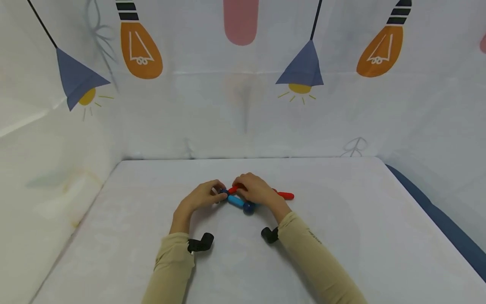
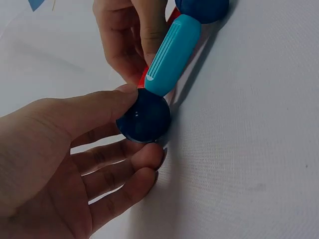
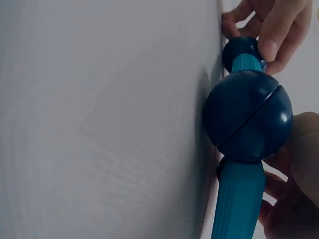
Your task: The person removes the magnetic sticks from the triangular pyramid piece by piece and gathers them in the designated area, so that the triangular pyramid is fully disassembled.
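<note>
My left hand (image 1: 203,196) pinches a dark blue ball (image 2: 144,117) between thumb and fingers. A light blue ribbed rod (image 2: 174,55) runs from that ball to a second dark blue ball (image 1: 248,208), which shows large in the right wrist view with a seam around it. From the held ball a red rod (image 1: 232,190) also leads off. My right hand (image 1: 258,192) grips this red rod close to the left fingertips, its palm covering much of the piece. Another light blue rod (image 3: 239,199) extends from the second ball. Beyond the right hand, a red rod (image 1: 285,195) sticks out.
The joined pieces lie on a white-covered table (image 1: 334,236). Behind it hangs a white cloth (image 1: 205,114) printed with lamps and bulbs. Both wrists carry a black camera mount (image 1: 201,242) over beige sleeves (image 1: 319,257).
</note>
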`<act>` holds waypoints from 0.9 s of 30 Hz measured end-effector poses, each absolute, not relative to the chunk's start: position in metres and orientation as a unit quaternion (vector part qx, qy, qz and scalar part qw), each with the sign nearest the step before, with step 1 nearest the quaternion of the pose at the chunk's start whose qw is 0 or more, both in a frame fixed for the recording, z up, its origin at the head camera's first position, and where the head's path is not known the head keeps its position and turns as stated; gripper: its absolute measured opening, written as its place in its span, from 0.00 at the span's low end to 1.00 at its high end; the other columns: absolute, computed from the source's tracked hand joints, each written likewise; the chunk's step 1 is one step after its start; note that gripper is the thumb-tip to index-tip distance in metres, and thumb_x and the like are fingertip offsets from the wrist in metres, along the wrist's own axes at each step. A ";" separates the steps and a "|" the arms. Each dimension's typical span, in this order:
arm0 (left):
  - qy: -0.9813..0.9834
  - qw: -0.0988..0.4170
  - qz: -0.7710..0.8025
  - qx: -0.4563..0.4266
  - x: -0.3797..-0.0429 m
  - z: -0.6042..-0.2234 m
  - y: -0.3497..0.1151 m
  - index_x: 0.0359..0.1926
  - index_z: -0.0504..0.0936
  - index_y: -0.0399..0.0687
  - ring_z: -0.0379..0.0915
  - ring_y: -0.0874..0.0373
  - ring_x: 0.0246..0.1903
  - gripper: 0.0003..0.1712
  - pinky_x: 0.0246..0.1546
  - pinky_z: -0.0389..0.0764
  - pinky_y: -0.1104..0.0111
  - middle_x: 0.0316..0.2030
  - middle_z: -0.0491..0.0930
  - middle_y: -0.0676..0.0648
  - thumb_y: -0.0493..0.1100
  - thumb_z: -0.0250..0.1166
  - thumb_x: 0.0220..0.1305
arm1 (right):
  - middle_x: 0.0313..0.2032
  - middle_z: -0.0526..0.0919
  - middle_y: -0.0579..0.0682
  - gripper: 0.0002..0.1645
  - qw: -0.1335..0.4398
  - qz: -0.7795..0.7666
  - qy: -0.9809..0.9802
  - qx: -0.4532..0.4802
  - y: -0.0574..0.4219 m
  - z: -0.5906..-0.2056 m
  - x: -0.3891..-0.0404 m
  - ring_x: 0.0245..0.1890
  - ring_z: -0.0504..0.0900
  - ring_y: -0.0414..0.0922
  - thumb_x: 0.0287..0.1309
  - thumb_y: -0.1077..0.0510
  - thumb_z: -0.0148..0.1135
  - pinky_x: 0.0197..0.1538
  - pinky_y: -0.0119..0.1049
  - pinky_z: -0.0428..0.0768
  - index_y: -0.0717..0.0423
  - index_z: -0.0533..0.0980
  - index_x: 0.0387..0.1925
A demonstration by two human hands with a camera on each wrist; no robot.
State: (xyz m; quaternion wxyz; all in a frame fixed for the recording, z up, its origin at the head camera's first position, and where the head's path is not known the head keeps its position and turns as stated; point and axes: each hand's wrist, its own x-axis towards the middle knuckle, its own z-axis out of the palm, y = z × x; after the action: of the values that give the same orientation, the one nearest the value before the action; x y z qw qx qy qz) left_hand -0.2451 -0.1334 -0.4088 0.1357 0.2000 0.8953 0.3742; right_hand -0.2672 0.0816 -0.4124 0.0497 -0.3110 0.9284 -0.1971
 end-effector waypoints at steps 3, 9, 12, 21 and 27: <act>0.891 0.151 0.381 0.194 -0.244 -0.408 -0.132 0.49 0.75 0.45 0.78 0.58 0.32 0.17 0.32 0.74 0.69 0.39 0.78 0.44 0.50 0.60 0.65 | 0.43 0.80 0.47 0.12 0.062 -0.196 0.935 -0.290 0.081 -0.412 -0.267 0.44 0.73 0.44 0.64 0.58 0.56 0.52 0.40 0.74 0.51 0.77 0.49; 0.892 0.170 0.385 0.164 -0.246 -0.407 -0.130 0.47 0.76 0.48 0.76 0.58 0.30 0.15 0.30 0.74 0.68 0.38 0.77 0.46 0.49 0.62 0.63 | 0.44 0.80 0.49 0.12 0.054 -0.211 0.936 -0.276 0.082 -0.411 -0.266 0.44 0.74 0.45 0.64 0.58 0.56 0.54 0.41 0.74 0.53 0.76 0.49; 0.893 0.182 0.379 0.162 -0.246 -0.408 -0.129 0.44 0.76 0.49 0.75 0.59 0.29 0.16 0.31 0.74 0.69 0.35 0.78 0.49 0.52 0.64 0.61 | 0.44 0.79 0.49 0.13 0.046 -0.215 0.941 -0.256 0.084 -0.413 -0.266 0.43 0.74 0.44 0.64 0.57 0.56 0.54 0.41 0.75 0.54 0.76 0.49; 0.893 0.190 0.373 0.166 -0.244 -0.409 -0.127 0.45 0.76 0.50 0.76 0.58 0.31 0.17 0.31 0.74 0.68 0.36 0.78 0.49 0.54 0.63 0.61 | 0.53 0.76 0.51 0.22 -0.007 -0.190 0.939 -0.286 0.094 -0.410 -0.250 0.58 0.70 0.51 0.62 0.49 0.59 0.67 0.54 0.58 0.49 0.72 0.56; 0.885 0.183 0.378 0.201 -0.244 -0.412 -0.131 0.52 0.74 0.51 0.73 0.58 0.33 0.23 0.34 0.73 0.68 0.42 0.77 0.47 0.54 0.66 0.58 | 0.41 0.75 0.46 0.20 0.022 -0.189 0.933 -0.307 0.102 -0.410 -0.223 0.42 0.71 0.41 0.58 0.47 0.63 0.50 0.39 0.71 0.49 0.76 0.50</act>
State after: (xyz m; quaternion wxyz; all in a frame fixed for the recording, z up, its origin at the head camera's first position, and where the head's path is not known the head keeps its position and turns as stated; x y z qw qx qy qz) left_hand -0.2437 -0.1306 -0.4124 0.1831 0.2010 0.8849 0.3781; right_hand -0.2232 0.1018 -0.4099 0.0222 -0.3072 0.9325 -0.1885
